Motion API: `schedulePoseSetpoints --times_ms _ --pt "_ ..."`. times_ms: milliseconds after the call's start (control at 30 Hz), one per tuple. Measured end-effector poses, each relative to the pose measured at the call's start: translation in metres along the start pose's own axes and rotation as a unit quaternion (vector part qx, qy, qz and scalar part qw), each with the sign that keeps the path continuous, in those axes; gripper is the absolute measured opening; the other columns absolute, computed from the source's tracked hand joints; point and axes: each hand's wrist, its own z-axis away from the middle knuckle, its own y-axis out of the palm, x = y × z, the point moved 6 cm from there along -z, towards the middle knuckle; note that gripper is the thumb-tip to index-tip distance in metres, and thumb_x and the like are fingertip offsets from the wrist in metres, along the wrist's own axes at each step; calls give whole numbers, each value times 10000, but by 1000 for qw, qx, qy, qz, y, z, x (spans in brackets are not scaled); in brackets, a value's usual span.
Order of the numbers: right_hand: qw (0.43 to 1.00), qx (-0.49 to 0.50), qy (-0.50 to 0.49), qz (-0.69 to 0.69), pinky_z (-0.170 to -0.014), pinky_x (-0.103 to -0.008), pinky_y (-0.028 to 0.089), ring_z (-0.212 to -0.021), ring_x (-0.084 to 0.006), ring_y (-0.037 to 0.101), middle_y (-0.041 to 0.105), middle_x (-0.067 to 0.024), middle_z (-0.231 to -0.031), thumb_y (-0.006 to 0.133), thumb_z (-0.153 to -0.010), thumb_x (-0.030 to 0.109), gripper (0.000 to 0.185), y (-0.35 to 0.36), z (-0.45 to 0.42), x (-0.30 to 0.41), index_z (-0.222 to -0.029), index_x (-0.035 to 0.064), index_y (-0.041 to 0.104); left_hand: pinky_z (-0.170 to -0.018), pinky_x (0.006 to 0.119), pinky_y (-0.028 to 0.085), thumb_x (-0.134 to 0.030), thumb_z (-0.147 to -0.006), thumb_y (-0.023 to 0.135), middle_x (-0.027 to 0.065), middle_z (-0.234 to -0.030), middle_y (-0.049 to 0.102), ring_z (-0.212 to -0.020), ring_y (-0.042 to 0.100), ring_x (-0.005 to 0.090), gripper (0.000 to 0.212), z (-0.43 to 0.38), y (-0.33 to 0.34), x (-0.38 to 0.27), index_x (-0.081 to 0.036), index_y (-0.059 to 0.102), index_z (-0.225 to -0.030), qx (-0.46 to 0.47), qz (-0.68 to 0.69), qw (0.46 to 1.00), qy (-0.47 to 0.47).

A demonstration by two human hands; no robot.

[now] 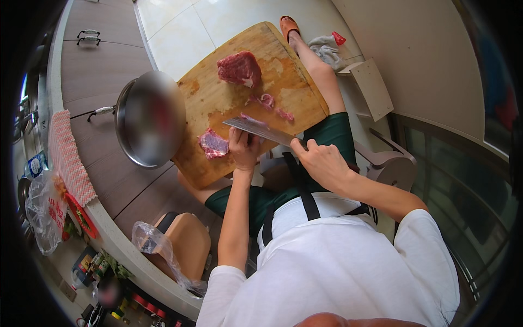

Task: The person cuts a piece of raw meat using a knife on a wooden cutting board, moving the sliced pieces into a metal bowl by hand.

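Observation:
In my right hand (325, 163) is a cleaver (261, 131), its handle gripped and its broad blade slanting to the left above a wooden cutting board (204, 106). My left hand (244, 149) is curled against the near side of the blade, its fingers on a piece of meat (254, 119) that shows just beyond the blade; the blade and fingers hide most of it. Left of that hand lies a chunk of meat (213, 144) with a pale membrane. A large block of red meat (240, 68) sits farther off, with trimmed scraps (265, 101) between.
The board rests across my thighs. A metal bowl (119, 118), its inside blurred, stands at the board's left edge, close to the cabinet doors (102, 77). A stool-like tan object (188, 245) with a plastic bag (153, 237) is at left. A grey cloth (327, 51) lies at right.

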Motion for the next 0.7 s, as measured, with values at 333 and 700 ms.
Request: schedulePoseSetpoints --times_ms 333,700 --pt "999 -16 13 -37 -475 -305 516 -586 -249 653 592 -132 -631 592 -768 42 265 8 -31 13 -996 5 462 -794 437 487 -39 -631 685 159 -940 613 -895 573 377 285 5 3 8 -11 667 -914 27 4 1000 -11" --pt "997 -34 26 -59 -495 -357 528 -581 -287 650 600 -146 -671 550 -792 28 196 9 -20 5 -954 31 440 -783 424 495 -55 -637 702 151 -963 611 -941 573 365 304 4 3 12 -17 665 -937 14 27 999 -35"
